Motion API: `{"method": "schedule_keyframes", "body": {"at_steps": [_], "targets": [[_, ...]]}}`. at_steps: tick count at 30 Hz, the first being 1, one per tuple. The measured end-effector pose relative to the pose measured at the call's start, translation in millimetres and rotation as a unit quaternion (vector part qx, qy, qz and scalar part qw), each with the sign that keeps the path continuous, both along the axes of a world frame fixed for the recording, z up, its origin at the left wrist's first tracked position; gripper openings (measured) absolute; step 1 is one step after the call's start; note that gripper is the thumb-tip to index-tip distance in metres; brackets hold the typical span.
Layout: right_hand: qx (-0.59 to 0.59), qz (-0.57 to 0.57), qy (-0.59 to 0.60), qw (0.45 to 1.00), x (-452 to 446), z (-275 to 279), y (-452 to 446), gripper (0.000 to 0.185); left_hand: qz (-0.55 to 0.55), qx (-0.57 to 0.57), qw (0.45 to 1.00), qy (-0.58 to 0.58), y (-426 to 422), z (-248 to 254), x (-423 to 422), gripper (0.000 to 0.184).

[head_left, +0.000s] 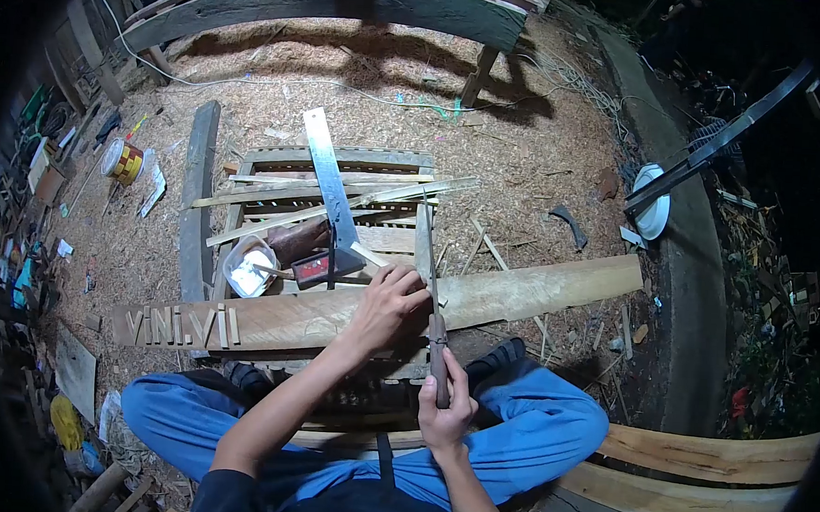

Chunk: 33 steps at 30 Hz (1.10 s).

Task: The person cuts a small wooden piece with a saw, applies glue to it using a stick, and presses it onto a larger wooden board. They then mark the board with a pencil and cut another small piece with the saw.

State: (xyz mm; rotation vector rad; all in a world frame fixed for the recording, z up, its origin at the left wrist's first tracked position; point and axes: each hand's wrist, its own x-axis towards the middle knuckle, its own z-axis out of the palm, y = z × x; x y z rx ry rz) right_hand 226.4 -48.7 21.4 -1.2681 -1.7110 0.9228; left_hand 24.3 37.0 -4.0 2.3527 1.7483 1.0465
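My right hand (447, 402) is wrapped round the brown handle of a narrow handsaw (438, 341), its thin blade pointing away from me. Beside the blade, my left hand (389, 301) is closed over the long wooden board (538, 291). A thin wood strip (366, 254) sticks out past its fingers; the fingertips are partly hidden. Raised wooden letters (184, 326) stand on the board's left end. Beyond the board are a metal square (326, 168), a white tub (250, 268) with white stuff and a stick in it, and a red-and-black box (313, 269).
Several loose strips (293, 194) lie across a slatted wooden rack (341, 154). To its left is a thick plank (200, 180). A bench (348, 16) stands at the back. Planks (705, 457) lie at my right, and shavings cover the ground.
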Motion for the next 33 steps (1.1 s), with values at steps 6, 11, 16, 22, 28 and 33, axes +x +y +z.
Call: {"method": "schedule_keyframes", "body": {"at_steps": [6, 11, 16, 22, 28, 33], "targets": [[0.013, 0.005, 0.014, 1.0, 5.0, 1.3, 2.2, 0.047, 0.003, 0.016, 1.0, -0.014, 0.0, 5.7, -0.2, 0.024], [0.02, 0.006, 0.032, 0.999, 12.8, 1.2, 5.6, 0.047, -0.029, 0.01, 1.0, 0.006, 0.7, 0.7, -1.3, 0.029], [-0.063, -0.001, 0.082, 0.995, 21.1, 7.2, 7.2, 0.044, -0.023, 0.016, 0.998, 0.05, 3.5, -1.2, -2.1, 0.032], [-0.058, -0.011, 0.108, 0.992, 18.8, 1.3, -0.1, 0.045, -0.028, -0.011, 0.998, 0.06, 2.8, 5.1, -4.8, 0.032], [-0.044, -0.003, 0.081, 0.996, 19.2, -2.0, -0.4, 0.05, -0.036, -0.007, 0.998, 0.05, 2.7, 6.1, -3.7, 0.027], [-0.05, -0.007, 0.093, 0.994, 23.6, 0.3, -1.5, 0.045, -0.035, 0.017, 0.999, 0.026, 5.5, 11.2, -2.7, 0.021]]}}
